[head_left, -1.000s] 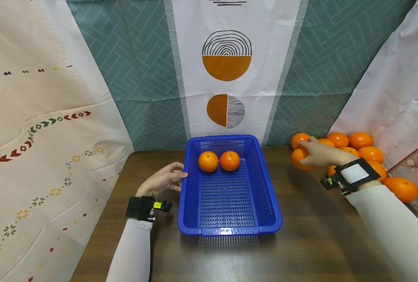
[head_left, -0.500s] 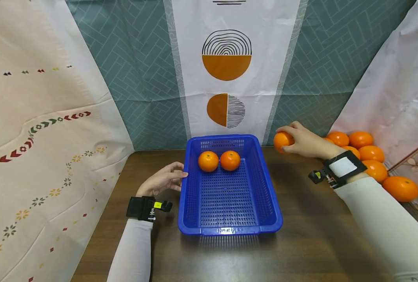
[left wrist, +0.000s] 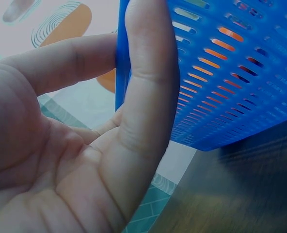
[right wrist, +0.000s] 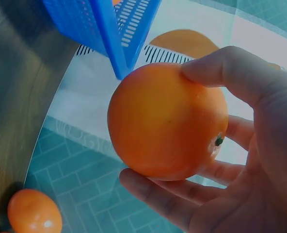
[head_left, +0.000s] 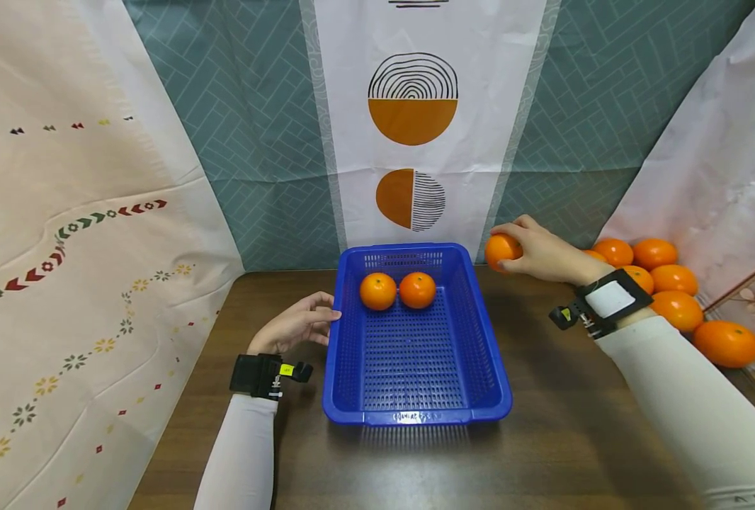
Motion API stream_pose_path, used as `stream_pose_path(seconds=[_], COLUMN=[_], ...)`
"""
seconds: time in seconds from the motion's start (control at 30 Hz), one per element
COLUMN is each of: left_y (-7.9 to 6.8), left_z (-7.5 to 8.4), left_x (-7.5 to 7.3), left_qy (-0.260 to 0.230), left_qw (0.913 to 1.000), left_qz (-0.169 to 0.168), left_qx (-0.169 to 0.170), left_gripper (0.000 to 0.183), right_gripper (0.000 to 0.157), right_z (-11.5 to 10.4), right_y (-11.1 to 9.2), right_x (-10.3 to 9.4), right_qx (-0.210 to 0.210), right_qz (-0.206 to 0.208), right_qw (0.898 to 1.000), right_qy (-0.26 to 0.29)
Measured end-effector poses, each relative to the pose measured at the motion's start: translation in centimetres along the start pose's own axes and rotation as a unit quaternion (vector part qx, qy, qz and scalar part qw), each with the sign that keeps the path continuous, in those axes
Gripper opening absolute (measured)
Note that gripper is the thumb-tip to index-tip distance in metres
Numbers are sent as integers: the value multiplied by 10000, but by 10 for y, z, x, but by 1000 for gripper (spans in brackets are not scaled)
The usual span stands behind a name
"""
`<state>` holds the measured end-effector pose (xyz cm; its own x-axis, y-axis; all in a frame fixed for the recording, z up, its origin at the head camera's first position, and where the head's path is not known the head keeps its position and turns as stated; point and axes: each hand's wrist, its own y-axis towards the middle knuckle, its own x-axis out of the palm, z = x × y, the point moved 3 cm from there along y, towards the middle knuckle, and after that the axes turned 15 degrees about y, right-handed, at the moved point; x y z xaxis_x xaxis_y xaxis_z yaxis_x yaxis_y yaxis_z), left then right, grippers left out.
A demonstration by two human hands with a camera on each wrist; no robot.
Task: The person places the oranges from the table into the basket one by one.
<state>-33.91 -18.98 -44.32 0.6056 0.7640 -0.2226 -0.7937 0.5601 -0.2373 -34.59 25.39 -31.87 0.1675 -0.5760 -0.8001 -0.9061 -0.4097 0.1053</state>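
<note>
My left hand (head_left: 294, 324) pinches the left rim of a blue perforated plastic basket (head_left: 416, 416). In the left wrist view, a curled finger (left wrist: 151, 82) lies against the basket's outer wall (left wrist: 221, 97), and the thumb reaches the rim. Two oranges (head_left: 377, 292) sit side by side in the basket's far end. Right of the basket's far corner, my right hand (head_left: 543, 251) holds another orange (head_left: 502, 251) up off the table. The right wrist view shows this orange (right wrist: 165, 121) between thumb and fingers, its green stem end toward the palm.
Several more oranges (head_left: 673, 280) are heaped at the table's right edge. The dark wooden table (head_left: 562, 425) ends at a patterned cloth (head_left: 275, 177) behind. Pale cloths hang at the left and right.
My right hand has lifted an orange from the heap and carried it left toward the basket, slowing in the last half second. The left hand stays on the rim.
</note>
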Motion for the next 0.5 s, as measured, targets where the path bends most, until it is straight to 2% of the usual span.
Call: stream_pose_path(seconds=[0.23, 0.5], left_y=[-1, 1], left_z=[-2, -2], left_x=[-1, -1], left_qy=[17, -12], left_qw=[10000, 10000], left_qz=[21, 56], left_qx=[-7, -49], left_gripper=[32, 34], right_gripper=[61, 55], right_z=[-14, -29], right_y=[15, 32], right_x=[17, 42], right_qx=[-148, -403], right_qz=[-111, -604], right_qw=[9996, 9969], right_qy=[202, 312])
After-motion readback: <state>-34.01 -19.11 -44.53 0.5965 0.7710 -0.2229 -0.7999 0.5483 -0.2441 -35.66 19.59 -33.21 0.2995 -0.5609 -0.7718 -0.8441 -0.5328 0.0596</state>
